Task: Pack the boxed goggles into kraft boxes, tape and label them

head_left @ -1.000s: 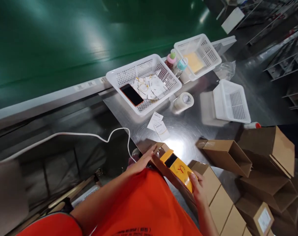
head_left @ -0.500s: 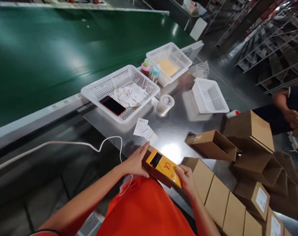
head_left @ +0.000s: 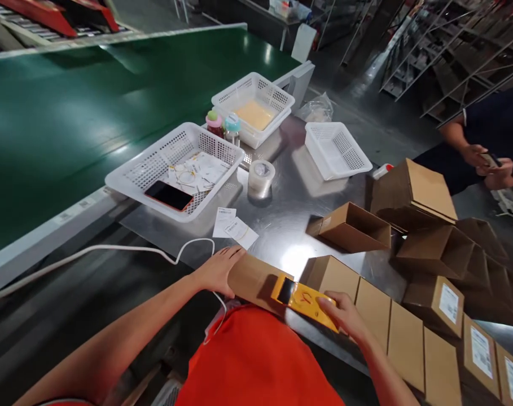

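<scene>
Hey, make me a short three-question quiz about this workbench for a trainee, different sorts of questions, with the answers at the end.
1. Which hand holds the yellow device?

2. True or false: the phone lies on the green belt.

3. What is the left hand touching?
a) the tape roll
b) a box
c) a bottle

Key:
1. The right hand.
2. False; it is in a white basket.
3. b
</scene>
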Demonstrator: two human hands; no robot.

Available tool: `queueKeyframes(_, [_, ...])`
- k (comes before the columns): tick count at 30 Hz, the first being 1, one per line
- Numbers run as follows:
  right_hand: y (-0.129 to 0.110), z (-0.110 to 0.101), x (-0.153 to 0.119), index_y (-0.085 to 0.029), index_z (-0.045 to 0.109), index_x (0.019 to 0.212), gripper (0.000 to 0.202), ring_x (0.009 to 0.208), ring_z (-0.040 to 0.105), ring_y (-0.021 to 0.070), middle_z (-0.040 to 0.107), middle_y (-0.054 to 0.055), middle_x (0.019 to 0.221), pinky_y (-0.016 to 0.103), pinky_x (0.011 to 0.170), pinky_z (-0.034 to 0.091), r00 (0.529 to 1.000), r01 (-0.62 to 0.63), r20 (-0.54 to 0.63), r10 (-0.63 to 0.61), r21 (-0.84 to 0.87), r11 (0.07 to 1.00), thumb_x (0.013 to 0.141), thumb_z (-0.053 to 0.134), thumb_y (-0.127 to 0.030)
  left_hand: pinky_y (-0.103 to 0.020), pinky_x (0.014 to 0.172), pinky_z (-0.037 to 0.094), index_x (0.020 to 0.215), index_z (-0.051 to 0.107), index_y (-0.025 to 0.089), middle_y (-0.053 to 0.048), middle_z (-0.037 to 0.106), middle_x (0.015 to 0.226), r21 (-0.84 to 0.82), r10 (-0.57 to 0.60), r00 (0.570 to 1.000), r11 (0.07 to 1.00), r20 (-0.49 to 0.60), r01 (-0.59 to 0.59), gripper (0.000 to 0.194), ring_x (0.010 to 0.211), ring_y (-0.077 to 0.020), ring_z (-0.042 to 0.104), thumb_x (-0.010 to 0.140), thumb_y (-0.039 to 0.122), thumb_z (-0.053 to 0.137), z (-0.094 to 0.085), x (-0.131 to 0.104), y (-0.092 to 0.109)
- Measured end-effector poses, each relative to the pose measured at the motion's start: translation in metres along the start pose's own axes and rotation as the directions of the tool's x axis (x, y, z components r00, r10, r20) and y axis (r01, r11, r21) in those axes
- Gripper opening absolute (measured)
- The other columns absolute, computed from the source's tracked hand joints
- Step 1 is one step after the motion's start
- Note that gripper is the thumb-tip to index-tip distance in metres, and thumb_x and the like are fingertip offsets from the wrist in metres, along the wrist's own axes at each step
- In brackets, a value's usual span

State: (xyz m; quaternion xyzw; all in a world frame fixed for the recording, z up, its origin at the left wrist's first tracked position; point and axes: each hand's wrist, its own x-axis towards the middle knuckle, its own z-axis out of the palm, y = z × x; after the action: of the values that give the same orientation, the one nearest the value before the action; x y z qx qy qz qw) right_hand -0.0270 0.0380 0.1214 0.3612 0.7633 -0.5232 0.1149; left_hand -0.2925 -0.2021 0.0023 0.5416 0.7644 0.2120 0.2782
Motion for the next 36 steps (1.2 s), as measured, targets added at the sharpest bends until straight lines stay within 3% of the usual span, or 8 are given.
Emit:
queueKeyframes(5, [0.04,-0.001,-0.003,-0.02,0.044,0.052,0.049,0.046,0.032,0.0088,0.036,-0.006,0.047,0.023,0.044,0.021,0.998,0.019,-0.057,-0.019,-0.01,1.0,0.073,0.06,-0.062,-0.052,0.12,0.016,0.142,0.038,0.016,-0.021,0.037,0.15,0.075,-0.002,1.0,0.997,-0.031,0.004,0.12,0.142,-0.0405,0.029,0.036,0.047,0.087,-0.011,-0.007,-0.009])
queueKeyframes(10, [0.023,0.045,0.032,-0.019,0.048,0.055,0.044,0.05,0.035,0.0092,0.04,-0.005,0.05,0.022,0.045,0.023,0.995,0.096,-0.024,-0.095,0.013,0.995,0.075,0.056,-0.058,-0.048,0.118,0.02,0.145,0.034,0.011,-0.026,0.025,0.157,0.266,-0.116,0.993,0.957,-0.008,0.114,0.118,0.145,-0.0398,0.024,0.044,0.042,0.084,-0.048,-0.038,-0.039])
queueKeyframes(13, [0.006,0.069,0.053,-0.019,0.048,0.056,0.042,0.051,0.035,0.0093,0.039,-0.005,0.051,0.022,0.046,0.023,0.99,0.135,0.031,-0.134,-0.036,0.99,0.076,0.053,-0.055,-0.055,0.118,0.013,0.149,0.024,0.006,-0.03,0.015,0.159,0.438,-0.169,0.986,0.887,0.011,0.147,0.123,0.148,-0.0421,0.014,0.047,0.041,0.083,-0.059,-0.045,-0.031])
queueKeyframes(16, [-0.004,0.084,0.066,-0.02,0.045,0.055,0.04,0.052,0.034,0.0093,0.037,-0.005,0.053,0.023,0.047,0.024,0.982,0.177,0.071,-0.172,-0.062,0.982,0.077,0.05,-0.053,-0.06,0.117,0.005,0.152,0.015,0.008,-0.027,0.013,0.161,0.509,-0.124,0.985,0.859,0.119,0.047,0.131,0.148,-0.0406,0.011,0.047,0.046,0.083,-0.049,-0.031,-0.002])
queueKeyframes(19, [-0.002,0.086,0.067,-0.02,0.045,0.056,0.04,0.054,0.036,0.0097,0.039,-0.004,0.054,0.023,0.048,0.026,0.981,0.18,0.085,-0.175,-0.047,0.983,0.079,0.048,-0.054,-0.066,0.114,0.0,0.15,0.023,0.013,-0.024,0.033,0.155,0.503,-0.077,0.982,0.864,0.172,-0.02,0.118,0.141,-0.0402,0.027,0.052,0.043,0.08,-0.033,-0.014,0.023])
queueKeyframes(28, [0.025,0.016,0.025,-0.018,0.054,0.059,0.044,0.048,0.043,0.0114,0.049,-0.002,0.05,0.023,0.046,0.027,0.995,0.074,0.08,-0.055,-0.261,0.962,0.084,0.047,-0.054,-0.07,0.112,0.001,0.146,0.032,0.012,-0.023,0.043,0.146,0.5,-0.098,0.981,0.866,0.166,0.002,0.105,0.132,-0.0397,0.036,0.054,0.037,0.076,-0.029,-0.012,0.023])
queueKeyframes(32, [0.005,0.046,0.04,-0.015,0.069,0.07,0.045,0.063,0.058,0.0166,0.069,0.009,0.069,0.025,0.053,0.032,0.999,0.048,0.046,-0.027,-0.583,0.811,0.088,0.047,-0.051,-0.074,0.109,0.004,0.148,0.028,0.011,-0.025,0.041,0.147,0.529,-0.103,0.981,0.849,0.167,-0.001,0.108,0.133,-0.0422,0.034,0.056,0.039,0.076,-0.023,-0.013,0.023])
queueKeyframes(36, [-0.016,0.083,0.071,-0.014,0.076,0.088,0.05,0.076,0.066,0.0206,0.075,0.014,0.087,0.025,0.057,0.038,0.997,0.032,0.08,0.025,-0.637,0.77,0.09,0.045,-0.053,-0.076,0.107,0.006,0.152,0.019,0.01,-0.027,0.041,0.147,0.555,-0.119,0.977,0.832,0.178,0.0,0.116,0.131,-0.0436,0.035,0.054,0.035,0.076,-0.022,-0.012,0.027])
